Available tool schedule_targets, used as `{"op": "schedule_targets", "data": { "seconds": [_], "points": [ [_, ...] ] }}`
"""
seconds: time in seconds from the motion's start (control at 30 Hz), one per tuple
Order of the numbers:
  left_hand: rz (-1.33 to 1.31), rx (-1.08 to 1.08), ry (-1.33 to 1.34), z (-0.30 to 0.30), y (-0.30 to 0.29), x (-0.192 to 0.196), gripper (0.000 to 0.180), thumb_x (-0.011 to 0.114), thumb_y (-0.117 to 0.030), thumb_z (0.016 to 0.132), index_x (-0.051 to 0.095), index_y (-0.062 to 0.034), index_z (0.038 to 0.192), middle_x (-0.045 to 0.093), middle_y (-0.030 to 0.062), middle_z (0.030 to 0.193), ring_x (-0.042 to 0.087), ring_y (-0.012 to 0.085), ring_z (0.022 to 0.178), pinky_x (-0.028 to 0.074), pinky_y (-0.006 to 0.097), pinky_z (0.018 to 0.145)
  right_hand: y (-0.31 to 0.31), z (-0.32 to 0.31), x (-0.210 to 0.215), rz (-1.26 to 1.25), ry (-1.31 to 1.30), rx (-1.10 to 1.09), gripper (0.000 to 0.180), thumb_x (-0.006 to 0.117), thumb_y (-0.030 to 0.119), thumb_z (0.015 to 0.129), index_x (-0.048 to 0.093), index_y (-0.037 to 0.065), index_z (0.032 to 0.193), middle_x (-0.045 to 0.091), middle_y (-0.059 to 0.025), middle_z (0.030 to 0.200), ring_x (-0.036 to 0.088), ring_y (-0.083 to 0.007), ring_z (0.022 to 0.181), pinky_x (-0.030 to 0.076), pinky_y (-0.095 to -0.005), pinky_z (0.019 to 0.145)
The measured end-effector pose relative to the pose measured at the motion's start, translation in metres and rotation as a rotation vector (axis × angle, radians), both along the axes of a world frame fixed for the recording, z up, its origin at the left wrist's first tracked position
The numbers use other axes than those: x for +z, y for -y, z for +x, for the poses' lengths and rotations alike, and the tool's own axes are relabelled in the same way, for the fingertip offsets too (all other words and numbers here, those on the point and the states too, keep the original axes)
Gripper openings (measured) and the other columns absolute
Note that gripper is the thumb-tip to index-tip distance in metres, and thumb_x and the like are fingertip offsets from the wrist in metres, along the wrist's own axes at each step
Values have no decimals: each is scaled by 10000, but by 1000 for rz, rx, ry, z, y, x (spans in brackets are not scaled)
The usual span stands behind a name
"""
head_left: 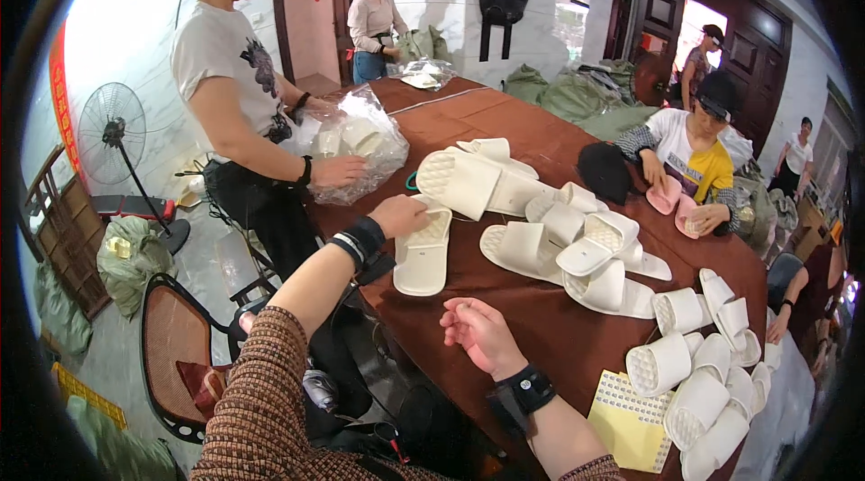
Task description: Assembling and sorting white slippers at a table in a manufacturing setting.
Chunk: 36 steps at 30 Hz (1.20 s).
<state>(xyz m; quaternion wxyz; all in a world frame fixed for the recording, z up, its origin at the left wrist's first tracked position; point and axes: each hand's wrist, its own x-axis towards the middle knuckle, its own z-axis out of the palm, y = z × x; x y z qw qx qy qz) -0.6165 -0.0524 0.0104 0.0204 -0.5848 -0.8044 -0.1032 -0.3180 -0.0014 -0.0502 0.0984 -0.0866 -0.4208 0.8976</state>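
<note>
My left hand (401, 215) is closed on the upper end of a cream-white slipper (421, 267), which lies sole-down along the table's near left edge. To the right of that slipper hovers my right hand (485, 337), its fingers loosely curled and apart, with nothing visible in them. Just beyond the left hand, another white slipper (461, 182) with a wide strap and a textured footbed rests on others. More white slippers (590, 251) are heaped in the middle of the table. A further group (698, 391) is spread along the right side.
A brown cloth covers the table (550, 346). A yellow spiral notepad (628, 422) lies near its front edge. Left across the table, a person handles a clear plastic bag (356, 139); another at right holds pink slippers (676, 206) beside a black cap (604, 172). A chair (176, 355) stands left.
</note>
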Motion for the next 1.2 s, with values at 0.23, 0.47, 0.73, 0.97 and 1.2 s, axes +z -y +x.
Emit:
{"op": "schedule_targets", "data": {
  "seconds": [0.23,0.47,0.73,0.97,1.2],
  "points": [
    [-70,-109,249,-11,0,5,380,518,-307,928,591,-17,1163,639,239,1028,632,361,952,480,419,833,-1,1,0,18,0,44,192,513,137,977,605,4,1080,649,-109,900,613,-192,747,512,-318,683],
    [-50,10,163,-12,-7,-9,567,581,-490,896,555,4,1174,623,240,1102,612,378,994,467,431,877,7,1,0,16,-4,50,195,513,132,979,599,0,1093,642,-105,901,607,-175,747,511,-316,677],
    [64,32,280,9,-25,7,749,740,-469,754,511,33,1260,594,238,1214,582,341,1119,449,377,965,-1,2,-1,8,-14,51,201,524,135,975,597,-5,1100,636,-92,889,602,-162,741,505,-305,661],
    [131,-138,444,11,-29,12,1021,764,-425,725,268,82,1460,393,261,1461,372,335,1375,296,332,1130,0,2,0,6,-15,43,199,522,135,975,600,-3,1095,641,-101,887,598,-168,725,507,-302,658],
    [0,-81,714,45,-25,24,907,749,-367,778,307,34,1461,417,182,1449,380,239,1338,296,313,1109,1,4,1,29,13,55,208,511,141,974,598,-3,1098,643,-90,869,592,-139,710,511,-283,651]
  ]
}}
